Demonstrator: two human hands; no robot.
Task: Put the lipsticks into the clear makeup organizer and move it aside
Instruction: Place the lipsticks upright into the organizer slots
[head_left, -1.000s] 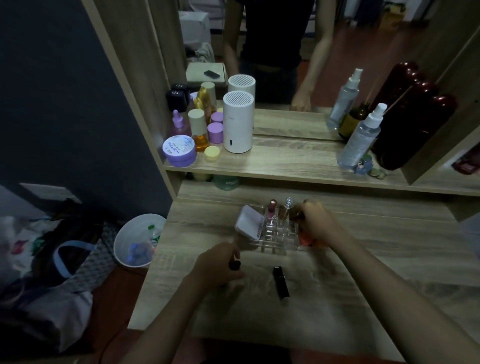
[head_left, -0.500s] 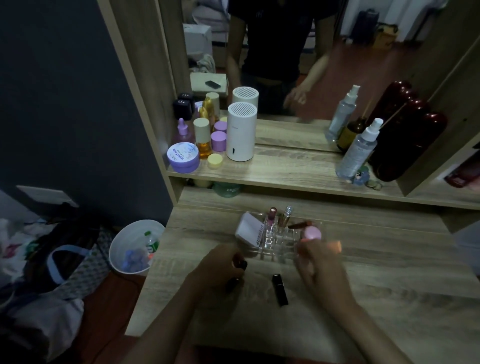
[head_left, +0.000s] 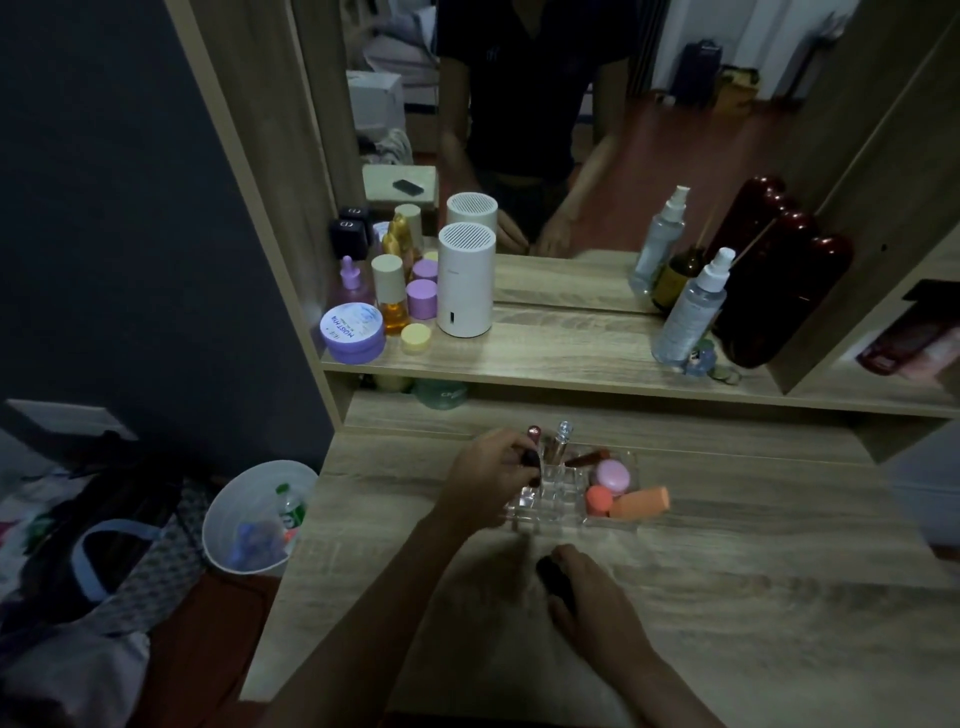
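The clear makeup organizer (head_left: 558, 506) stands mid-desk. Two slim tubes stick up from its back slots, and pink and orange sponges (head_left: 618, 493) lie in its right part. My left hand (head_left: 485, 480) is over the organizer's left side, fingers closed on a dark lipstick (head_left: 531, 460) held above the slots. My right hand (head_left: 592, 597) rests on the desk in front of the organizer, fingers on a black lipstick (head_left: 556, 574) that lies there, partly hidden and blurred.
A raised shelf (head_left: 571, 358) behind the organizer carries a white cylinder (head_left: 465, 280), purple jars, bottles and a spray bottle (head_left: 688, 312) before a mirror. A white waste bin (head_left: 254, 519) and bags sit on the floor left of the desk.
My left hand rose from the desk with a dark lipstick and reached the organizer's left slots. My right hand left the organizer's right side and came down onto the black lipstick.
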